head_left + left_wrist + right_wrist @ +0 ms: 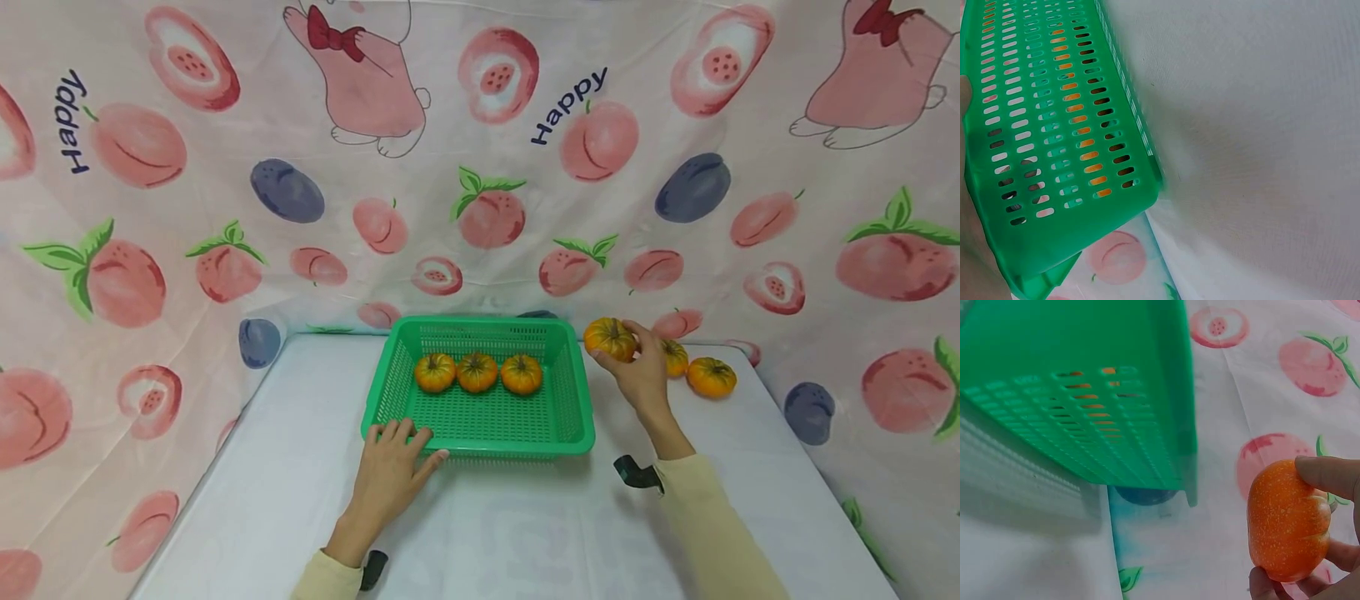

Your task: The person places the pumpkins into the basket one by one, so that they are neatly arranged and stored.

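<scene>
My right hand [642, 377] pinches a small orange pumpkin [609, 338] between thumb and fingers, raised just outside the basket's right rim. In the right wrist view the pumpkin [1288, 522] shows its ribbed, speckled skin, with a short stem at the right. Three similar pumpkins [477, 372] sit in a row inside the green plastic basket [480, 445], toward its far side. My left hand [390, 475] rests on the basket's near-left rim, fingers over the edge and thumb spread along the front. Only a sliver of that hand [975, 244] appears in the left wrist view.
Two more pumpkins [711, 377] lie on the white table [510, 533] right of the basket, one partly behind my right hand. A fruit-printed cloth [480, 167] hangs behind the table. The basket's slotted wall [1085, 425] stands left of the held pumpkin.
</scene>
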Available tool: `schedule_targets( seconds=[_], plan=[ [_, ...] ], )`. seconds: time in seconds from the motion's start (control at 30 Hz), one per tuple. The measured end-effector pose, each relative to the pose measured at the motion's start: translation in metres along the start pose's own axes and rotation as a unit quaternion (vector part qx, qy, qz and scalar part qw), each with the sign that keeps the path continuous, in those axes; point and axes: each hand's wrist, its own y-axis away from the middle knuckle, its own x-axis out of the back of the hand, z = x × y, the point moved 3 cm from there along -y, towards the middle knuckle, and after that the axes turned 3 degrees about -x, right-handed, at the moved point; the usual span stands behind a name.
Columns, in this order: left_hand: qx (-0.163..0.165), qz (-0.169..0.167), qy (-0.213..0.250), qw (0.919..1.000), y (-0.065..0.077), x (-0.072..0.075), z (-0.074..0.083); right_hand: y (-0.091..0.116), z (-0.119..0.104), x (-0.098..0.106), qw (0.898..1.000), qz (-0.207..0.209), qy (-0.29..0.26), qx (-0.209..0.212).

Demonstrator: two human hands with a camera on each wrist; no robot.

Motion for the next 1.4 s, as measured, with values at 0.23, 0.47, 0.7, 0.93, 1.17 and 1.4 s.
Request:
schedule_targets(
  seconds=[0.23, 0.47, 0.7, 0.93, 1.17, 1.4],
  plan=[
    [0.002, 0.0, 0.0, 1.0, 0.001, -0.002, 0.0, 0.01, 0.0, -0.009, 1.0, -0.01, 0.001, 0.021],
    [-0.002, 0.004, 0.0, 1.0, 0.001, -0.002, -0.001, 0.019, -0.004, -0.012, 0.999, -0.026, -0.003, 0.037],
    [0.001, -0.005, 0.006, 1.0, 0.0, 0.0, 0.0, 0.025, -0.007, -0.016, 0.998, -0.039, -0.005, 0.04],
    [0.0, -0.007, -0.001, 1.0, -0.001, 0.001, 0.0, 0.032, -0.014, -0.019, 0.997, -0.067, 0.002, 0.041],
    [0.0, -0.006, -0.001, 1.0, -0.001, 0.001, 0.0, 0.037, -0.023, -0.021, 0.995, -0.097, 0.0, 0.037],
    [0.003, -0.01, 0.001, 0.9999, -0.001, 0.0, 0.0, 0.041, -0.03, -0.024, 0.993, -0.113, -0.009, 0.043]
  ],
)
